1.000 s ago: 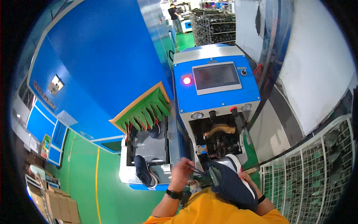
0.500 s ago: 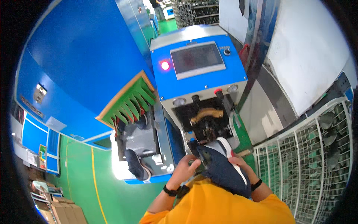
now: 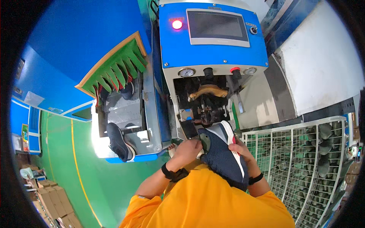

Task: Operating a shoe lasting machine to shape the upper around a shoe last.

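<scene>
The right hand [image 3: 243, 150] grips a navy sneaker [image 3: 223, 156] along its white sole, between the yellow shirt [image 3: 205, 201] and the blue-topped machine [image 3: 213, 53]. The left hand [image 3: 188, 151] is at the sneaker's opening, fingers drawn together; whether it pinches anything cannot be told. A second navy shoe [image 3: 117, 141] lies at the conveyor [image 3: 156, 133]'s near edge, toward the left corner.
</scene>
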A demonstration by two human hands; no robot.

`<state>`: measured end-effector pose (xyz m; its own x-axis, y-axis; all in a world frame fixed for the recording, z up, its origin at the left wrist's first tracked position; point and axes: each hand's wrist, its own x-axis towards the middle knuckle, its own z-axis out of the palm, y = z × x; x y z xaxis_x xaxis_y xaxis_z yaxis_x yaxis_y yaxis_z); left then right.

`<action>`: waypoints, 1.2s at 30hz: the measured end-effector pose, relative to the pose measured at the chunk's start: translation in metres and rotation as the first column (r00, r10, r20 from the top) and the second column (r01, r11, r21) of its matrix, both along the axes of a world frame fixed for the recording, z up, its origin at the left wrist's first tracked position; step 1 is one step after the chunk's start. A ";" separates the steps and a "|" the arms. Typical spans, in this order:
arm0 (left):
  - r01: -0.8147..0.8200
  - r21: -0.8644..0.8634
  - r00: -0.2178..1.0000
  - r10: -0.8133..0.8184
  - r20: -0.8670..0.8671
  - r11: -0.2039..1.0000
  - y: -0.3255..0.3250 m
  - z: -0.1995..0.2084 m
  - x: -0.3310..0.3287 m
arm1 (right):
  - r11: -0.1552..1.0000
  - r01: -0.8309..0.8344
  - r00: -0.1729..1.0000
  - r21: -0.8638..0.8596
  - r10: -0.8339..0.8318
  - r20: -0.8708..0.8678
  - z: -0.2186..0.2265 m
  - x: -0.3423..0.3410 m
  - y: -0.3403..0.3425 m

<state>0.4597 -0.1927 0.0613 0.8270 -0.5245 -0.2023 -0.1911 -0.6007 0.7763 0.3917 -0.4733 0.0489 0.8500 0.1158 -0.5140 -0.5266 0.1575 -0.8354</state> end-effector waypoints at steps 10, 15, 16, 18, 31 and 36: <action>-0.573 -0.757 0.583 -0.494 -0.646 0.313 0.030 -0.032 0.020 | 0.989 0.133 0.989 -0.059 -0.136 -0.063 -0.025 -0.002 -0.011; -0.123 -0.892 0.610 -0.676 -0.414 0.436 0.061 -0.007 0.020 | 0.975 0.206 0.976 -0.085 -0.198 0.089 0.004 0.032 -0.005; -0.096 -0.827 0.566 -0.653 -0.503 0.554 0.063 -0.005 0.020 | 0.960 0.205 0.967 -0.191 -0.168 0.190 0.018 0.045 0.003; -0.110 -0.736 0.565 -0.567 -0.599 0.668 0.063 -0.013 0.017 | 0.930 0.207 0.952 -0.302 -0.120 0.282 0.036 0.064 0.010; -0.631 -0.528 0.543 -0.162 -0.824 0.568 0.065 -0.066 0.019 | 0.342 -0.047 0.914 -0.939 0.395 0.098 0.035 0.151 0.032; -0.746 -0.422 0.454 -0.070 -0.888 0.516 0.076 -0.071 0.018 | 0.354 -0.115 0.949 -0.928 0.315 0.002 0.023 0.175 0.059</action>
